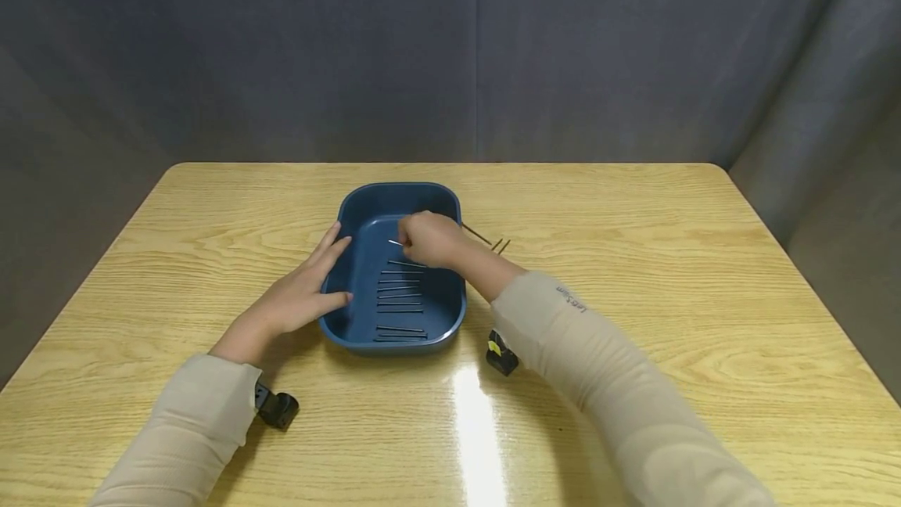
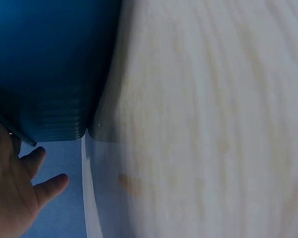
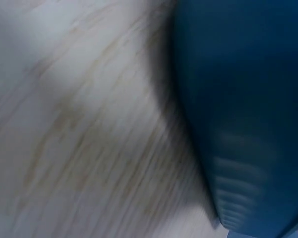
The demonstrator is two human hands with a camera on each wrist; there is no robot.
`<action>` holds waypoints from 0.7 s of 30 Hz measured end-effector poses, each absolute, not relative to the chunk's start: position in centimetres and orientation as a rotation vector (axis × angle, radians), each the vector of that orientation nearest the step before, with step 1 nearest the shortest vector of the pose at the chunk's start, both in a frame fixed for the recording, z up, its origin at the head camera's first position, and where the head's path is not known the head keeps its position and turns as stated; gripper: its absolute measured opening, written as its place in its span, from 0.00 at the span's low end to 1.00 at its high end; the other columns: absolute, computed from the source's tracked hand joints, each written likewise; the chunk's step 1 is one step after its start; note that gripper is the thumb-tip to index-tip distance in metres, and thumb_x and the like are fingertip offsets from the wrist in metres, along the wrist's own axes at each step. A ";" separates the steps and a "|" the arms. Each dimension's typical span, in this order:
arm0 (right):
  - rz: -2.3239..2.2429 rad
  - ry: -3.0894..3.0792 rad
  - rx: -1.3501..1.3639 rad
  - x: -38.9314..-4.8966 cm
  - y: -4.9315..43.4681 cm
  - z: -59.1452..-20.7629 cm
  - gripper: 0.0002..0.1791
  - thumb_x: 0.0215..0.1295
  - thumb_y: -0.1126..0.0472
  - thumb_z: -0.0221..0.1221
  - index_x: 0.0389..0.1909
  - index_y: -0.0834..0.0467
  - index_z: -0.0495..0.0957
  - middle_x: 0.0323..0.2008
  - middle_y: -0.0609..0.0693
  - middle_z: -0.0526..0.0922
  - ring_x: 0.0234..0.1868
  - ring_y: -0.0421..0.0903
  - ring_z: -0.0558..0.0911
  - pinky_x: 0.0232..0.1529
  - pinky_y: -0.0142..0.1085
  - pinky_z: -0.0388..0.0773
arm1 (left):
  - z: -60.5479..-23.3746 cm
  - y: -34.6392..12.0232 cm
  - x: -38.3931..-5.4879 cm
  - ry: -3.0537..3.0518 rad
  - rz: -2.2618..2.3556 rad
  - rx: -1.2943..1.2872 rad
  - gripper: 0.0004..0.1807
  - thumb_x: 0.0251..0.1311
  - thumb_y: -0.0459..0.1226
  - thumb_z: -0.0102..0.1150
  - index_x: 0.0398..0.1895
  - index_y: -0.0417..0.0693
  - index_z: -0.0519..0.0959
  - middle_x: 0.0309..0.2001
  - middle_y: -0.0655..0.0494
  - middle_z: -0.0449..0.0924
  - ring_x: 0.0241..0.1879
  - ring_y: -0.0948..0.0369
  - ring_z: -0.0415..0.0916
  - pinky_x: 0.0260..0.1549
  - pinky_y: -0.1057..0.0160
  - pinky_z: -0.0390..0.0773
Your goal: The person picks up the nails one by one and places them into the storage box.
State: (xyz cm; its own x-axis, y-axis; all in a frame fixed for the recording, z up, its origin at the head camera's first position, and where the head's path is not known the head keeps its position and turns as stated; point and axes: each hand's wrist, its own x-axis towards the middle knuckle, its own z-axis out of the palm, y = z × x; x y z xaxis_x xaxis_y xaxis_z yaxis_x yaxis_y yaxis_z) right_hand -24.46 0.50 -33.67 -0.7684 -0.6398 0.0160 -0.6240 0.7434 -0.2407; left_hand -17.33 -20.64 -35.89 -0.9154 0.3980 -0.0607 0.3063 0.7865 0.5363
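A blue plastic basin stands on the table, with several long thin nails lying crosswise in a rough column on its floor. My right hand is over the far half of the basin, fingers curled, and pinches a nail whose bright end sticks out to the left. At the left side, my left hand rests on the basin's rim with fingers and thumb spread and reaching just inside. In the left wrist view, part of the left hand shows beside the basin wall.
More nails lie on the wooden table beyond the basin's right side, partly hidden by the right forearm. Black wrist cameras hang under both sleeves. A grey curtain stands behind the table.
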 end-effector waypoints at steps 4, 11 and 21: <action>-0.240 2.875 -1.091 -24.6 0.0 -34.1 0.03 0.54 0.66 0.50 0.25 0.57 0.72 0.21 0.45 0.70 0.22 0.39 0.67 0.21 0.28 0.62 | -35.8 -20.7 -17.3 2.807 0.795 0.559 0.42 0.52 0.44 0.51 0.67 0.52 0.40 0.65 0.66 0.22 0.63 0.47 0.41 0.46 0.40 0.59; -0.070 2.870 -1.130 -24.5 -0.6 -34.7 0.03 0.55 0.65 0.50 0.25 0.57 0.72 0.21 0.45 0.71 0.22 0.41 0.70 0.21 0.31 0.66 | -36.0 -20.7 -17.2 2.811 0.802 0.563 0.42 0.52 0.44 0.51 0.67 0.53 0.41 0.66 0.66 0.22 0.63 0.48 0.41 0.45 0.40 0.59; 0.059 2.861 -1.070 -24.9 -1.0 -35.3 0.04 0.57 0.63 0.50 0.29 0.56 0.74 0.22 0.46 0.73 0.23 0.41 0.70 0.23 0.34 0.69 | -36.0 -20.7 -17.1 2.811 0.823 0.563 0.42 0.52 0.44 0.50 0.67 0.53 0.40 0.65 0.66 0.22 0.62 0.47 0.41 0.46 0.40 0.58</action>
State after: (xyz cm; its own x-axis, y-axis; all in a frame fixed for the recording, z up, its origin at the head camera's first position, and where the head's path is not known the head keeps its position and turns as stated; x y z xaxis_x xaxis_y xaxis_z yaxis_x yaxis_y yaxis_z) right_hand -24.86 -1.02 -35.35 -0.7515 -0.6530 -0.0942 -0.6563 0.7545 0.0057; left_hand -17.15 -20.73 -35.96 -0.9166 0.3972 -0.0455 0.3100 0.7780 0.5464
